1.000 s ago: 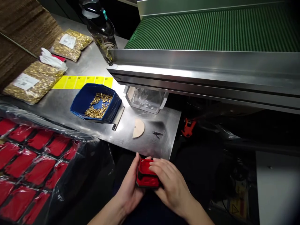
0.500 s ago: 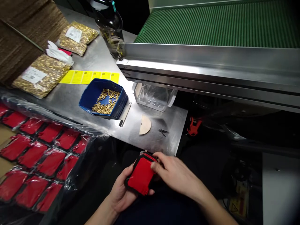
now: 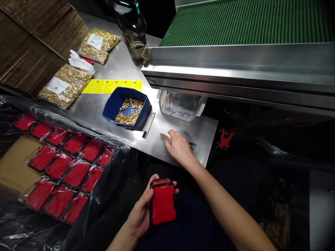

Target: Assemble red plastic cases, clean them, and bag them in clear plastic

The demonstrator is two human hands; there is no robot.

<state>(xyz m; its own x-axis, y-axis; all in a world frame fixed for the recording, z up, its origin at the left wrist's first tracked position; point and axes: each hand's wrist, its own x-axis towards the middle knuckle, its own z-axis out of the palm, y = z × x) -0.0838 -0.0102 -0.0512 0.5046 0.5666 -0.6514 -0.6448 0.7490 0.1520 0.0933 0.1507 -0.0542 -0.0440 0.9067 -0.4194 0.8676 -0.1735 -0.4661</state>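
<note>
With the left hand (image 3: 141, 211), holding a red-and-black case (image 3: 164, 204) by its sides, near side of the worktop (image 3: 115, 71); with the right hand (image 3: 180, 148), pinching a pale piece (image 3: 164, 136) between thumb and fingers, arm stretched far over the worktop's near edge, palm down. Seemingly mid-work, with the pale piece gripped and the case not yet set down. Farther left, a blue bin (image 3: 111, 103) of brass-coloured bits (image 3: 125, 120); beyond its near side, rows of red-and-black items (image 3: 80, 173).
</note>
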